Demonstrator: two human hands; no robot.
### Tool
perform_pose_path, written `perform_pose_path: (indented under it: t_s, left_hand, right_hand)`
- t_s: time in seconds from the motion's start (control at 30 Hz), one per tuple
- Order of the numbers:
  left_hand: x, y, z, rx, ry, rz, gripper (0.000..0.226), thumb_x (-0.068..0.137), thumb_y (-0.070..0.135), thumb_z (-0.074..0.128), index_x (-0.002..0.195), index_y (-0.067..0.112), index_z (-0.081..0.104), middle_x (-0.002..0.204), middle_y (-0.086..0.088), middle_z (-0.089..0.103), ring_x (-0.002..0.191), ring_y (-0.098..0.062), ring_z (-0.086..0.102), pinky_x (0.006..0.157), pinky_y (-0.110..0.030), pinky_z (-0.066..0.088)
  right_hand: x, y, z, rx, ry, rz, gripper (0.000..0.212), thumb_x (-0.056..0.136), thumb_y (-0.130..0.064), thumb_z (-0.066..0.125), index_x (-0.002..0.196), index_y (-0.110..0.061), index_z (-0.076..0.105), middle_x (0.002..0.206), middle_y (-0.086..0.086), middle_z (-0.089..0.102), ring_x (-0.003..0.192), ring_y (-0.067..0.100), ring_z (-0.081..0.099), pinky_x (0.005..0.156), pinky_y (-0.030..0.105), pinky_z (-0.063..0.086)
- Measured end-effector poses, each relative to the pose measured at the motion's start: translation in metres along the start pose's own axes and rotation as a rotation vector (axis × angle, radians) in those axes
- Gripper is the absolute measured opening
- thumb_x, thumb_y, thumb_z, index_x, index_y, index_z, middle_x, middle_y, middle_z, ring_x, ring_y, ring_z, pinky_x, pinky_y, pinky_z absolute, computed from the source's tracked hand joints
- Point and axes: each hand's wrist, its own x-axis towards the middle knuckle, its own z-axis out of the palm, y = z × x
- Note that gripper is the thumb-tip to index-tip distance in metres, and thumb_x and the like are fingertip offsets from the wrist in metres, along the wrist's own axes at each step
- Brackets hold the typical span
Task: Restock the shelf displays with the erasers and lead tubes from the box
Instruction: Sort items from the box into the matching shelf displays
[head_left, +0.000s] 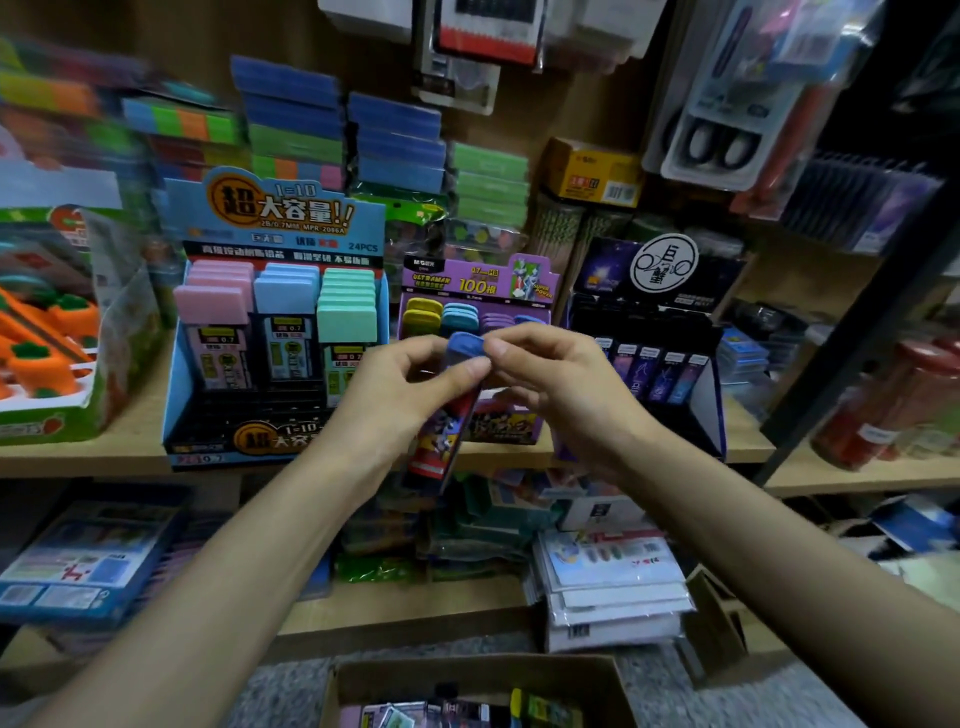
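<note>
A lead tube with a blue cap (464, 345) and a printed body is held upright in front of the purple display (480, 283). My left hand (410, 395) grips the tube's body. My right hand (550, 379) pinches the blue cap at its top. The purple display holds yellow, light blue, purple and blue capped tubes in rows. Left of it stands a blue display (275, 322) with pink, blue and green capped tubes. The cardboard box (478, 693) sits on the floor below, with several packs inside.
A dark display (654, 338) of purple tubes stands right of the purple one. Orange carrot erasers (52, 332) fill a box at far left. Sticky-note stacks (395, 140) line the shelf back. Card packs (608, 587) sit on the lower shelf. A dark post (852, 332) slants at right.
</note>
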Motion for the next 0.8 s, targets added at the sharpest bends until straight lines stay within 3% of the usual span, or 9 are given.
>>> perform_pose_path:
  t_s: [0.1,0.2,0.3,0.57,0.73,0.8]
  left_hand:
    - [0.001,-0.004,0.010,0.259,-0.051,0.092,0.023,0.079,0.033,0.069,0.102,0.028,0.067,0.097,0.008,0.070,0.095,-0.007,0.064,0.082,-0.029,0.049]
    - [-0.001,-0.013,0.011,0.824,-0.069,0.224,0.048,0.085,0.043,0.060,0.127,0.024,0.050,0.119,0.008,0.050,0.111,-0.009,0.049,0.091,-0.031,0.043]
    - [-0.002,-0.027,0.009,1.105,-0.138,0.253,0.059,0.091,0.044,0.052,0.142,0.021,0.034,0.139,0.005,0.038,0.127,-0.014,0.037,0.103,-0.032,0.036]
    - [0.000,-0.043,0.000,1.162,-0.203,0.165,0.056,0.093,0.039,0.051,0.143,0.022,0.031,0.141,0.003,0.040,0.132,-0.014,0.033,0.106,-0.034,0.035]
    - [0.000,-0.043,-0.001,1.157,-0.219,0.176,0.056,0.092,0.038,0.052,0.142,0.022,0.032,0.139,0.004,0.040,0.131,-0.013,0.031,0.102,-0.034,0.038]
    - [0.001,-0.043,-0.002,1.147,-0.221,0.184,0.056,0.092,0.038,0.052,0.141,0.022,0.032,0.138,0.005,0.041,0.130,-0.013,0.031,0.102,-0.034,0.038]
  right_hand:
    - [-0.002,-0.003,-0.019,-0.185,0.035,-0.077,0.011,0.089,-0.006,0.059,0.083,-0.012,0.067,0.069,0.001,0.067,0.060,0.007,0.064,0.055,0.017,0.050]
    - [0.008,-0.009,-0.043,-0.351,0.181,-0.154,0.015,0.089,-0.005,0.060,0.081,-0.016,0.067,0.071,0.001,0.067,0.058,0.005,0.063,0.056,0.017,0.051]
    - [0.024,-0.014,-0.067,-0.415,0.328,-0.202,0.019,0.090,-0.006,0.059,0.079,-0.020,0.066,0.074,-0.001,0.067,0.062,0.005,0.064,0.061,0.019,0.053]
    - [0.059,-0.012,-0.084,-0.711,0.375,-0.326,0.011,0.090,-0.012,0.060,0.095,-0.011,0.070,0.083,0.001,0.068,0.075,0.009,0.066,0.068,0.018,0.055]
    - [0.060,-0.004,-0.078,-1.014,0.264,-0.458,0.020,0.090,-0.016,0.062,0.102,-0.004,0.070,0.096,0.009,0.071,0.087,0.020,0.066,0.079,0.023,0.048]
    - [0.062,0.005,-0.075,-1.160,0.221,-0.452,0.022,0.089,-0.020,0.062,0.103,-0.006,0.071,0.100,0.010,0.070,0.093,0.024,0.063,0.082,0.031,0.048]
